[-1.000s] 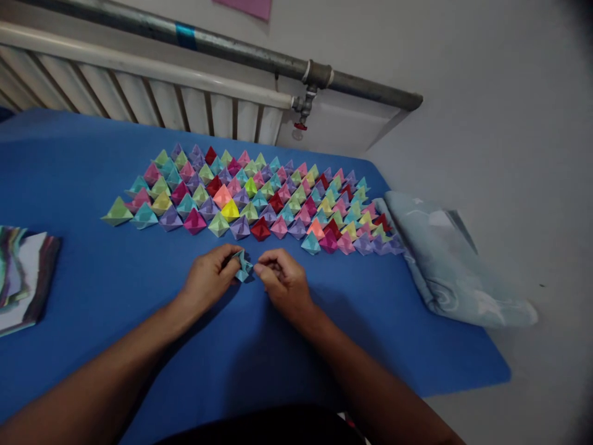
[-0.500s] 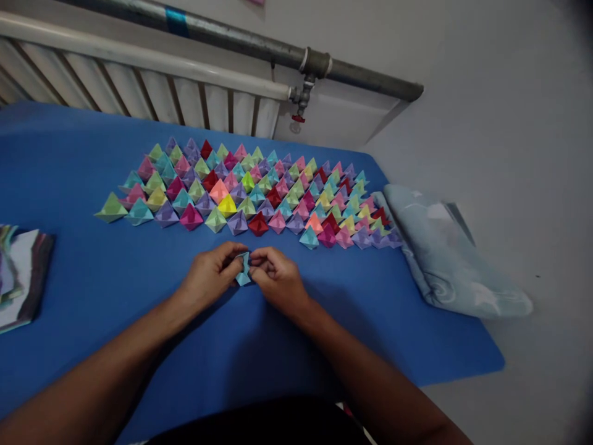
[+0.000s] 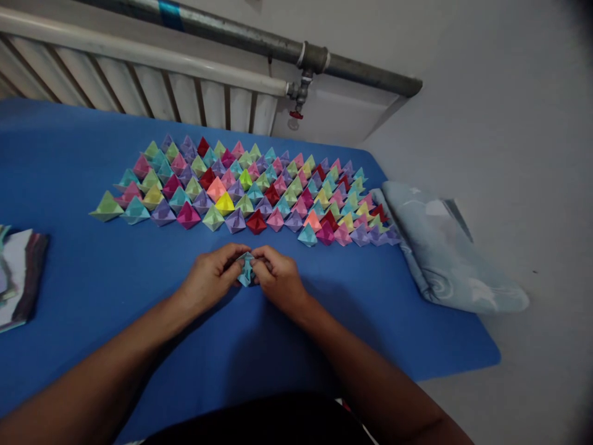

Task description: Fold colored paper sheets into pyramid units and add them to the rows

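Between my two hands is a small piece of folded light-blue paper (image 3: 246, 272), its middle spread a little apart. My left hand (image 3: 215, 272) pinches its left side between thumb and fingers. On the other side, the thumb and fingers of my right hand (image 3: 278, 275) are closed on its right edge. Fingers cover part of the folds. Just beyond my hands, rows of folded paper boats (image 3: 235, 220) in many colours stand close together on the blue tabletop (image 3: 185, 352).
A folded grey-blue patterned cloth (image 3: 445, 259) lies at the table's right edge. At the far left is a stack of papers (image 3: 18, 272). Behind the table are a white radiator (image 3: 152, 93), a metal pipe (image 3: 241, 34) and a red-handled valve (image 3: 296, 115).
My right fingers have come in onto the paper's right side, and its folds are now spread wider. The view has shifted slightly; the rows of boats are unchanged.
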The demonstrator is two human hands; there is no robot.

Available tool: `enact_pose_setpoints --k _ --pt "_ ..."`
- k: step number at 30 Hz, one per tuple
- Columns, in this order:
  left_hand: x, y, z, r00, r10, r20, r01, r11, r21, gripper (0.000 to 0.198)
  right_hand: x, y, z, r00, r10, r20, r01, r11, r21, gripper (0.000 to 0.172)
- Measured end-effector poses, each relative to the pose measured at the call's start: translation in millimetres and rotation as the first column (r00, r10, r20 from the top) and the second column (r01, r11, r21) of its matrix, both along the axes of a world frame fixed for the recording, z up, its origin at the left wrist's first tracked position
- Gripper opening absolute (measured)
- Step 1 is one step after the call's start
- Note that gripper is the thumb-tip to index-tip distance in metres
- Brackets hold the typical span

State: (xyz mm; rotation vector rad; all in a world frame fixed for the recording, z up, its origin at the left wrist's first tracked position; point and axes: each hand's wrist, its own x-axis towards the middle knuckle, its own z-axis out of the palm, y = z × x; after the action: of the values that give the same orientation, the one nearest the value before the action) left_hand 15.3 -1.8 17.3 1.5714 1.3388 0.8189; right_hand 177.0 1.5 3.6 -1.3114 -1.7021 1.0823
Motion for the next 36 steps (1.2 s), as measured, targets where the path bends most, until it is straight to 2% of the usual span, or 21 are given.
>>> enact_pose_setpoints --k 3,6,11,13,15,17,18,20,23,28,31,34,36 --pt "-0.4 -0.4 -0.3 1.0 -0.02 -0.019 0.02 1.0 0.024 0.037 -1.2 -0.1 -3.2 1.0 0.001 0.028 -0.002 0.999 0.042 0.006" --pt "-0.1 -0.9 -2.2 0.998 -0.03 -0.046 0.033 0.997 0.075 0.036 -1.1 -1.9 -3.2 0.996 -0.001 0.084 -0.01 0.991 0.13 0.008" --pt "1.8 -2.2 -6.5 0.999 -0.004 -0.042 0.01 0.989 0.146 0.032 -1.6 -1.8 -2.8 0.994 -0.033 0.105 0.012 0.982 0.19 0.01" --pt "3.3 -2.4 -8.0 1.0 0.009 0.026 -0.011 0.996 0.087 0.033 -2.0 0.3 -3.3 0.997 -0.037 0.064 0.027 0.989 0.146 0.008" --pt "4.9 -1.5 -8.8 0.991 0.047 0.124 -0.047 0.999 -0.006 0.037 -1.4 2.3 -2.6 0.998 -0.037 -0.042 0.039 0.999 0.026 0.004" --pt "5.8 0.9 -8.8 0.967 0.12 0.224 -0.105 0.991 -0.079 0.04 0.4 2.6 0.0 0.986 -0.068 -0.151 0.059 0.996 -0.066 0.009" --pt "5.7 2.5 -8.5 0.951 0.162 0.264 -0.14 0.985 -0.102 0.041 1.4 1.8 1.8 0.981 -0.088 -0.174 0.078 0.995 -0.062 0.012" --pt "4.6 6.1 -7.5 0.917 0.237 0.322 -0.202 0.969 -0.138 0.043 3.1 -1.7 4.9 0.984 -0.104 -0.144 0.113 0.992 0.052 0.014" --pt "2.3 9.4 -6.1 0.888 0.299 0.349 -0.245 0.95 -0.192 0.046 2.7 -8.0 5.7 0.998 -0.068 -0.009 0.068 0.963 0.261 0.013" --pt "3.3 5.7 -3.2 0.907 0.282 0.314 -0.213 0.948 -0.236 0.049 1.5 -8.4 1.4 0.992 -0.039 0.117 -0.007 0.929 0.37 0.009" --pt "2.1 3.7 0.9 0.944 0.228 0.237 -0.193 0.967 -0.164 0.047 5.2 -4.0 1.7 0.989 -0.032 0.147 -0.033 0.908 0.417 0.011" --pt "-4.1 5.5 5.1 0.977 0.152 0.149 -0.16 0.986 0.043 0.039 9.5 -0.9 3.3 0.985 0.011 0.174 -0.092 0.879 0.467 0.013" --pt "-9.5 7.9 6.0 0.994 0.081 0.072 -0.093 0.981 0.171 0.031 11.4 -0.2 4.3 0.981 0.055 0.185 -0.139 0.865 0.483 0.015"
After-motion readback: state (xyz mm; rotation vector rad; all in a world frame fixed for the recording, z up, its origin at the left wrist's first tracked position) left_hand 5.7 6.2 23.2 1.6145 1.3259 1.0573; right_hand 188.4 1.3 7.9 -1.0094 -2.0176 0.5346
